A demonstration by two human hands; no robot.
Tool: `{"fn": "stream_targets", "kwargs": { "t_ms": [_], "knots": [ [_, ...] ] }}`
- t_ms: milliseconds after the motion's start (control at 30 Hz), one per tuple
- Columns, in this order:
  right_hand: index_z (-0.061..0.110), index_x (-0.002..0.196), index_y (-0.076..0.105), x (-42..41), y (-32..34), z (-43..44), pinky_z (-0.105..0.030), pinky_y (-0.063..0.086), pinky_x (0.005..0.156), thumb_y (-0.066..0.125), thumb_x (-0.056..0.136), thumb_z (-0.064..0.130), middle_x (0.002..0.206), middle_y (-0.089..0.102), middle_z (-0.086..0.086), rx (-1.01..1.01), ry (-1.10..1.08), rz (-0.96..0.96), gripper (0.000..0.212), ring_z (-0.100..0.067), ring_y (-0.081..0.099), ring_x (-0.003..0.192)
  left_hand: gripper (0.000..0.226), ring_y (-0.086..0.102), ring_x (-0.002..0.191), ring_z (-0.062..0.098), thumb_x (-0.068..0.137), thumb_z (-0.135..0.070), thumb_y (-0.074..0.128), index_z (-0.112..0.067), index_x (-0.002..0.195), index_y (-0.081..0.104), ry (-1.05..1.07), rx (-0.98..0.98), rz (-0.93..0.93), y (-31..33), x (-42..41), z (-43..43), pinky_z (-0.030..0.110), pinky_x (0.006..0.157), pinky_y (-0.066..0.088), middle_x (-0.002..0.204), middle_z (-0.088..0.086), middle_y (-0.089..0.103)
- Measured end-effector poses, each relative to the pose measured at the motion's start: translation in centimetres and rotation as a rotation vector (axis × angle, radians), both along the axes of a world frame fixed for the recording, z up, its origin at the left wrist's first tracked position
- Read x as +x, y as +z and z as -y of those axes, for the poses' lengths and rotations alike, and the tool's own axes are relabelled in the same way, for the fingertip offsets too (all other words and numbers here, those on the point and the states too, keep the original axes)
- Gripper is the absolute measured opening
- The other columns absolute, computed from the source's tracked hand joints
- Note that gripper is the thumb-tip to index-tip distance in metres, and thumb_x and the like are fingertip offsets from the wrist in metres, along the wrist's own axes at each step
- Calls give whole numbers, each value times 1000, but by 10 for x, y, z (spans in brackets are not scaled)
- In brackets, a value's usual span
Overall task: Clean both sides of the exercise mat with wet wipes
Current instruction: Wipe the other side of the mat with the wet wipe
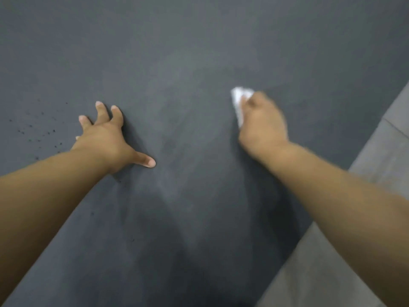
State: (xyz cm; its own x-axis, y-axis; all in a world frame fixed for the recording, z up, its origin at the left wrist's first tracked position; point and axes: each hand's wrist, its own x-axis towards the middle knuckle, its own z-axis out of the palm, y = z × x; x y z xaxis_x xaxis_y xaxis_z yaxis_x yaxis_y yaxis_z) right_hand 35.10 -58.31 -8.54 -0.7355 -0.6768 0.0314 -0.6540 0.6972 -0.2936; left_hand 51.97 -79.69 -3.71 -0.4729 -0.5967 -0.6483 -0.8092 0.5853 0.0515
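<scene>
Two hands rest on the dark grey exercise mat (177, 63), which fills most of the view. Left hand (106, 138) presses flat, fingers spread wide. Right hand (263, 122), blurred, grips a white wet wipe (239, 100) against the mat. Grey tiled floor (376, 156) lies right.

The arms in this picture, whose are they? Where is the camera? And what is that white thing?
Those arms belong to a person. The camera sits on their head and looks down, so you see what they see. There is only this one picture. The big dark grey surface is an exercise mat. The left hand rests on it with its fingers spread. The right hand looks blurry and holds a white wet wipe against the mat. Small dark specks dot the mat beside the left hand. The lighter grey strip on the right is the floor.
</scene>
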Motion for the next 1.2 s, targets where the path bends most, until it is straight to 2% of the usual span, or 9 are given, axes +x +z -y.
{"fn": "stream_targets", "kwargs": {
  "t_ms": [200,333,467,600,733,867,1033,1100,1200],
  "knots": [
    [15,103,67,89,2,12,-33,23,59,54,77,16,95,56,0,-27,674,-4,29,-23,47,70,144,-14,143,34,44,-67,79,-26,149,-10,-55,-17,46,-2,-2,3,57,106,31,155,-8,-22],
    [8,108,60,-24,1,23,-40,47,57,61,83,11,92,61,-20,-3,189,-210,25,-38,59,74,144,-9,143,37,44,-71,76,-25,148,-13,-109,-46,122,1,-7,4,54,93,42,155,-5,-23],
    [-1,118,52,-72,9,39,-41,40,78,46,88,8,116,46,-21,210,-240,-37,32,-41,48,100,144,-7,143,38,45,-73,74,-25,148,-14,-152,-47,156,2,-8,7,51,94,43,155,-4,-22],
    [7,119,62,16,1,69,-39,50,67,51,73,10,104,61,-16,-23,200,-25,48,-39,61,82,139,-1,145,35,50,-70,76,-29,147,-15,-212,-9,168,6,-4,19,47,99,40,155,-6,-22],
    [14,100,69,85,6,62,-26,23,56,45,70,17,87,59,2,0,702,0,38,-22,49,65,137,5,145,28,53,-61,81,-34,147,-16,-290,3,190,12,3,30,42,98,42,154,-10,-24],
    [15,107,63,0,1,79,-33,42,49,52,79,16,87,63,-14,-21,418,-205,29,-35,58,65,138,9,144,34,53,-61,81,-29,147,-14,-329,-55,221,8,0,25,44,90,48,155,-3,-21],
    [3,123,51,-82,7,97,-44,42,87,44,91,13,122,45,-20,186,-199,-43,34,-41,48,107,138,9,143,36,54,-56,83,-25,148,-13,-311,-59,242,7,-3,23,41,88,47,155,0,-20],
    [11,132,50,-55,1,115,-41,43,93,45,90,14,127,49,-17,61,-95,-36,42,-39,51,111,138,6,143,38,55,-52,85,-23,148,-14,-290,-47,244,7,-6,21,41,89,47,155,2,-22],
    [14,118,63,23,-8,127,-33,48,64,51,71,10,107,65,-9,-104,411,-76,49,-33,63,81,138,2,143,39,56,-47,86,-22,147,-14,-259,-17,218,5,-7,21,41,91,45,154,2,-24]
  ]
}}
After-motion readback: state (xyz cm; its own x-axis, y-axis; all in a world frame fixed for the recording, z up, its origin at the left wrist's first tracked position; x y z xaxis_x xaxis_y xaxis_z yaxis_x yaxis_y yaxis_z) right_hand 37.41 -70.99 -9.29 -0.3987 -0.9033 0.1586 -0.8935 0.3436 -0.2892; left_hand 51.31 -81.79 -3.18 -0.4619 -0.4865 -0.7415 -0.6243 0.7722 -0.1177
